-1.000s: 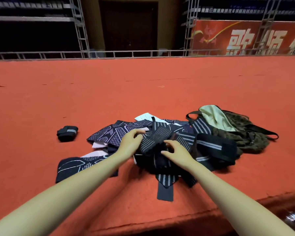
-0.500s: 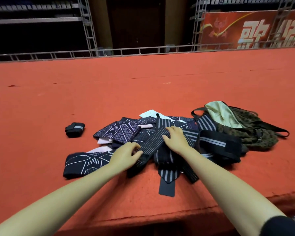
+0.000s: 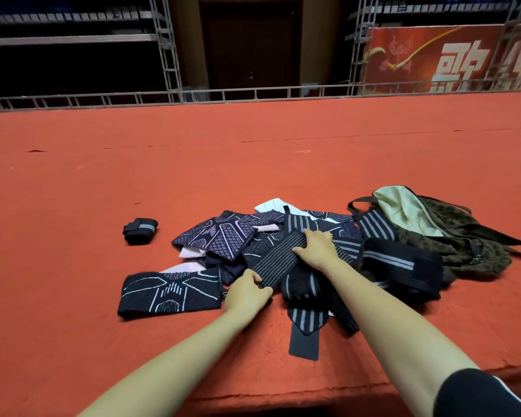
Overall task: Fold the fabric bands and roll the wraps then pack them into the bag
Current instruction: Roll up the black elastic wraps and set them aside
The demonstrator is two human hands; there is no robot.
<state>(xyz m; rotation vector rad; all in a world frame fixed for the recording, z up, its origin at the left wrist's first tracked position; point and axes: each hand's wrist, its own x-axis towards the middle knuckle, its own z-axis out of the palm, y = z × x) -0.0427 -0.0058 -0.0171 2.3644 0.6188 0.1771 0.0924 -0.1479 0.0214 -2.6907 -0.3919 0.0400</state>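
Note:
A heap of dark patterned fabric bands (image 3: 220, 239) and striped black wraps (image 3: 397, 260) lies on the red carpet. My left hand (image 3: 247, 291) pinches the near end of a finely striped wrap (image 3: 275, 257) that runs diagonally across the heap. My right hand (image 3: 316, 246) rests on the far part of that same wrap, fingers spread. One dark band (image 3: 169, 293) lies flat at the left of the heap. A rolled wrap (image 3: 140, 230) sits apart further left. The brown patterned bag (image 3: 451, 236) with pale lining lies open at the right.
The red carpeted platform (image 3: 253, 164) stretches far ahead, with its front edge just below my arms. A metal truss rail (image 3: 253, 93) borders the back, with a red banner (image 3: 451, 58) behind it at the right.
My left hand slid back towards me along the striped wrap while my right hand moved forward over the heap, stretching the wrap out between them.

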